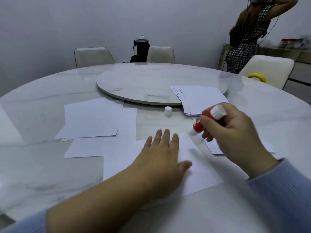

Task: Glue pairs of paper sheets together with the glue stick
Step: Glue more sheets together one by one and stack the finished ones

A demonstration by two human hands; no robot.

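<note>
Left hand [161,148] spread flat on 1 white paper sheet [198,167], right hand [232,130] gripping the red glue stick [204,121], tip down at the sheet's far corner, small white cap [168,111] standing on the round marble table [50,174]

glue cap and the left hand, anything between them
Head view: only bare table between the cap and the left hand; no sheet crosses it.
</note>
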